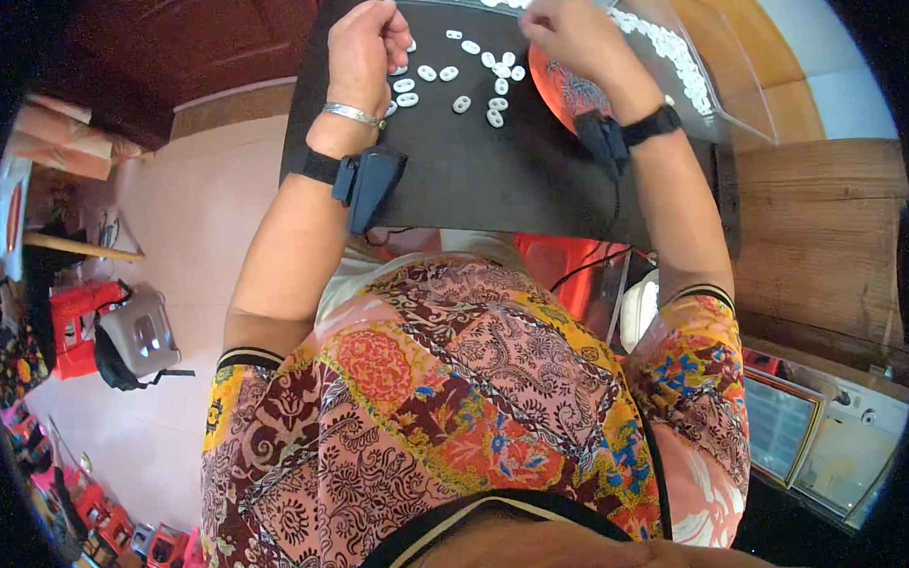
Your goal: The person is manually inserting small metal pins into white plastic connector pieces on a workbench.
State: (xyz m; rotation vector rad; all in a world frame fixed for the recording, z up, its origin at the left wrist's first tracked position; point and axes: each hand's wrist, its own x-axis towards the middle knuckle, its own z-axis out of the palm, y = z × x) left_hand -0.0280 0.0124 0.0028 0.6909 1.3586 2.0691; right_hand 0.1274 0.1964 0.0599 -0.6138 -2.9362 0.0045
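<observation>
My left hand (366,42) hovers at the left of the dark table, its fingers curled in beside several small white oval pieces with two holes each. Whether it pinches one of them is hidden. Other loose white two-holed pieces (449,74) lie between my hands, and some sit close together in a flower-like cluster (503,71). My right hand (574,31) is above an orange dish (542,81) that holds small greyish-red bits (578,91). Its thumb and fingers are pressed together, and what they hold, if anything, cannot be made out.
A clear plastic bin (743,84) with a heap of white pieces (667,56) stands along the table's far and right side. The dark table (491,183) ends just in front of my body. Dark devices (371,187) are strapped to both wrists. Red stools (81,327) stand at the left.
</observation>
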